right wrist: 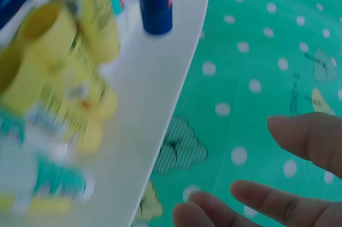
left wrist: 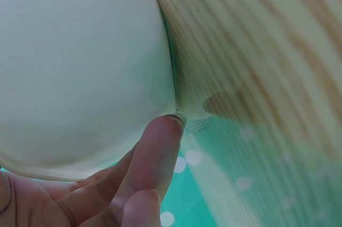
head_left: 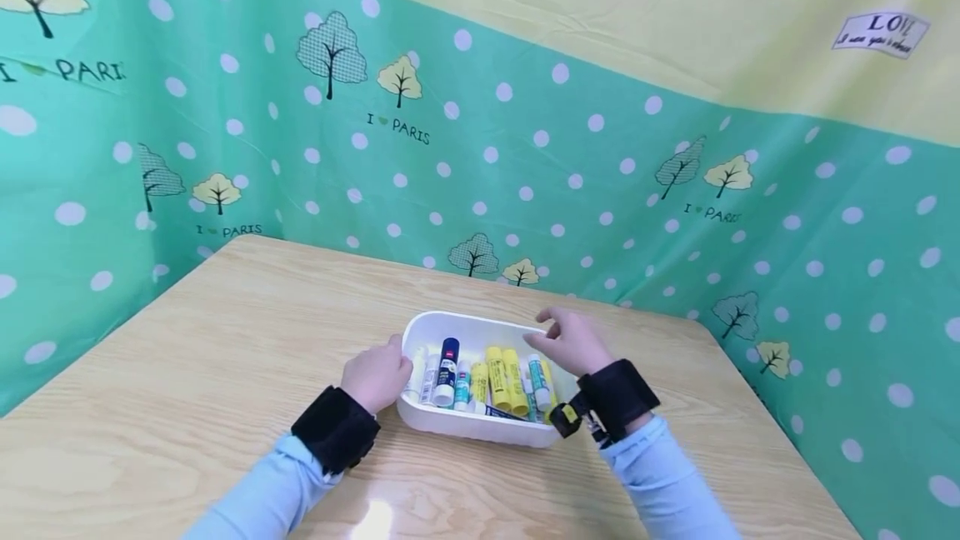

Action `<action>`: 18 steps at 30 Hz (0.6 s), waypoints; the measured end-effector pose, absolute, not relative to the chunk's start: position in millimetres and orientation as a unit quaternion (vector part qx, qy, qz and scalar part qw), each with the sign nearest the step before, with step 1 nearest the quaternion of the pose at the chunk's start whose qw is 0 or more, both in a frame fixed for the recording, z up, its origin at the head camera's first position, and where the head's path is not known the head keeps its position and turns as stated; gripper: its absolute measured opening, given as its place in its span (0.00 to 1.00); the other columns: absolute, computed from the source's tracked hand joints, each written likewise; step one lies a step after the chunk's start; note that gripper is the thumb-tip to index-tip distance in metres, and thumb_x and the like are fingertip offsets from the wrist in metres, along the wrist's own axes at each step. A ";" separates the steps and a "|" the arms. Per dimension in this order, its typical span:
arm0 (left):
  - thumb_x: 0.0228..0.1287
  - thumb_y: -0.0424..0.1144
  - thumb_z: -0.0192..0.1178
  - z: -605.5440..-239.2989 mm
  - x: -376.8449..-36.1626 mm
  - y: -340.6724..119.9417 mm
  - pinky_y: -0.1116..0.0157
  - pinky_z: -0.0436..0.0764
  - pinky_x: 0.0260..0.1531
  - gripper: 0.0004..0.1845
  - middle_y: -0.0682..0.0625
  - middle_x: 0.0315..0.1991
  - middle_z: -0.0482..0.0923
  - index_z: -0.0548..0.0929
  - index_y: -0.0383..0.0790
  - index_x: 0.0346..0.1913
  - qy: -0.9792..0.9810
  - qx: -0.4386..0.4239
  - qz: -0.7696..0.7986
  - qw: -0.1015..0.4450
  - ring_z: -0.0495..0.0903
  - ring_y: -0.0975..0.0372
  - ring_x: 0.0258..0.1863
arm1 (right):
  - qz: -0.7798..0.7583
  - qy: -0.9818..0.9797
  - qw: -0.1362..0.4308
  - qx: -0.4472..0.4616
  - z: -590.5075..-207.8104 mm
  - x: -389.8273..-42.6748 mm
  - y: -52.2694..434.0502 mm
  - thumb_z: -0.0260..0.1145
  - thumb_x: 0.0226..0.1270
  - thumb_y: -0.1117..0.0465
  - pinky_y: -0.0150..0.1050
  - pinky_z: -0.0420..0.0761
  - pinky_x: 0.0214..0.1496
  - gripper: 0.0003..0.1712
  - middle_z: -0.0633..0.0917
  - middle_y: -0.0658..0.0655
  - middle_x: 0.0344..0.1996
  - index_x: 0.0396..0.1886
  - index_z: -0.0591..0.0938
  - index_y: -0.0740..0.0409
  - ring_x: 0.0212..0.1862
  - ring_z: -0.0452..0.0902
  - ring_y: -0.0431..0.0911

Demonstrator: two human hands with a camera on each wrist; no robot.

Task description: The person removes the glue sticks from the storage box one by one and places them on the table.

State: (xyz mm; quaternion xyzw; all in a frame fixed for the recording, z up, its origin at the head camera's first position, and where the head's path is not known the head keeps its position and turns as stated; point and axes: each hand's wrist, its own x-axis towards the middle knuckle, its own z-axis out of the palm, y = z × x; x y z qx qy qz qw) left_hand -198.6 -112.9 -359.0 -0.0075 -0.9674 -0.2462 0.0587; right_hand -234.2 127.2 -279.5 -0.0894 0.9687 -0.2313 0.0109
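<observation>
On the table (head_left: pixel 187 373), a bin (head_left: pixel 480 430), lower centre of the frame.
Left hand (head_left: pixel 377 375) grips its left end, likely to steady it; right hand (head_left: pixel 576 344), fingers parted, holds nothing near its right end; inside, glue sticks (head_left: pixel 497 377) lie corralled, presumably against rolling.

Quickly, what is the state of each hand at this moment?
Left hand: closed, holding the white bin by its end.
Right hand: open, holding nothing.

We see smooth plastic on the bin (head_left: pixel 472 426) and plastic glue sticks (head_left: pixel 497 377) in it. To us, the table (head_left: pixel 187 357) looks like shiny wood. Past its far edge, the curtain (head_left: pixel 525 219) looks like wrinkly cloth. We see dull cloth sleeves (head_left: pixel 285 473).
</observation>
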 end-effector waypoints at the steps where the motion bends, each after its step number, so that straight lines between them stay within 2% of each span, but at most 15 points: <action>1: 0.57 0.39 0.45 -359.5 -198.7 -113.1 0.64 0.64 0.14 0.19 0.44 0.20 0.71 0.68 0.27 0.47 -0.967 -0.008 -0.248 0.059 0.69 0.58 0.16 | -0.237 0.967 0.017 -0.097 -280.0 -234.3 119.2 0.60 0.52 0.49 0.34 0.70 0.26 0.26 0.78 0.56 0.29 0.49 0.72 0.57 0.27 0.71 0.44; 5: 0.56 0.39 0.44 -362.2 -198.6 -112.8 0.64 0.65 0.14 0.20 0.44 0.21 0.71 0.68 0.27 0.48 -0.966 -0.007 -0.251 0.057 0.69 0.58 0.16 | -0.238 0.962 0.034 -0.128 -280.7 -235.1 85.8 0.60 0.51 0.50 0.34 0.70 0.25 0.26 0.78 0.56 0.30 0.48 0.72 0.58 0.27 0.72 0.44; 9: 0.56 0.39 0.44 -363.1 -198.9 -112.3 0.63 0.65 0.14 0.19 0.44 0.21 0.72 0.69 0.28 0.47 -0.966 -0.006 -0.252 0.059 0.69 0.58 0.16 | -0.227 0.963 0.039 -0.140 -282.0 -238.9 58.4 0.61 0.51 0.50 0.33 0.70 0.22 0.26 0.78 0.57 0.30 0.48 0.72 0.60 0.22 0.71 0.43; 13: 0.56 0.39 0.44 -361.0 -198.8 -112.5 0.63 0.65 0.14 0.18 0.44 0.21 0.72 0.69 0.29 0.46 -0.965 -0.006 -0.256 0.062 0.70 0.57 0.16 | -0.212 0.967 0.048 -0.135 -288.3 -244.7 39.8 0.62 0.50 0.51 0.33 0.70 0.18 0.26 0.79 0.59 0.33 0.47 0.73 0.62 0.17 0.71 0.43; 18: 0.56 0.39 0.44 -359.4 -198.6 -113.3 0.62 0.66 0.15 0.17 0.44 0.20 0.72 0.69 0.29 0.45 -0.966 -0.004 -0.251 0.066 0.70 0.57 0.16 | -0.218 0.966 0.089 -0.107 -298.9 -251.1 27.7 0.62 0.50 0.52 0.32 0.71 0.17 0.26 0.78 0.61 0.37 0.46 0.72 0.63 0.17 0.74 0.45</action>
